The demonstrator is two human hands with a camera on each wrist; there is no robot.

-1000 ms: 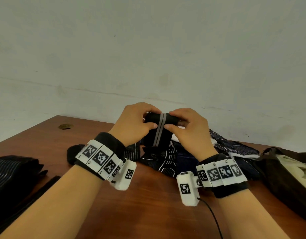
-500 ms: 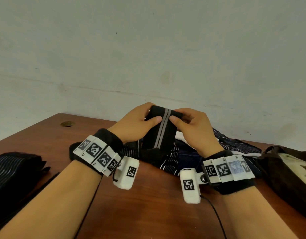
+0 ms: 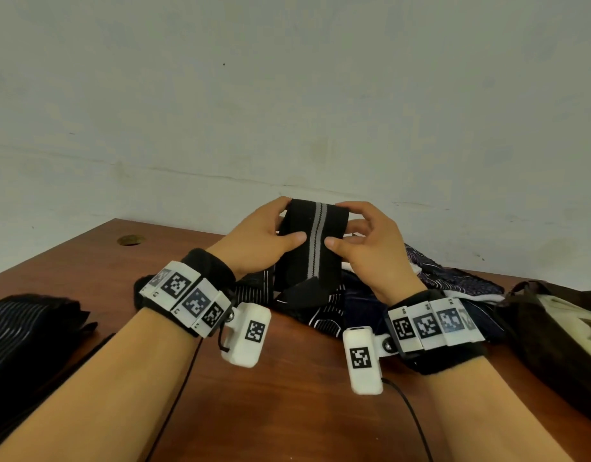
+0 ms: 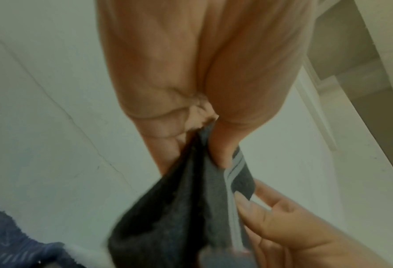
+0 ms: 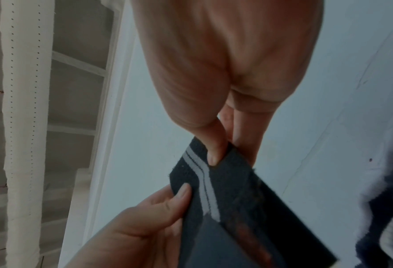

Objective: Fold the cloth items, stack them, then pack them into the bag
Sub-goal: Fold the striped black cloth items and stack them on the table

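Note:
A black sock (image 3: 309,248) with a grey double stripe hangs upright between both hands above the table. My left hand (image 3: 264,238) pinches its left edge, thumb in front and fingers behind. My right hand (image 3: 367,241) pinches its right edge the same way. The left wrist view shows the sock (image 4: 190,208) hanging from the left thumb, and the right wrist view shows it (image 5: 225,190) under the right thumb. Below the sock lies a pile of dark patterned cloth items (image 3: 380,298). The dark brown bag (image 3: 554,331) stands open at the right, with something cream inside.
A dark striped folded cloth (image 3: 27,328) lies at the left of the brown wooden table (image 3: 287,411). A round cable hole (image 3: 131,240) sits near the far left edge. A pale wall stands close behind. A thin black cable (image 3: 410,415) trails from the right wrist.
Both hands have spread apart and stretched the sock flat, so more of its striped face shows. The hands have also risen slightly above the pile.

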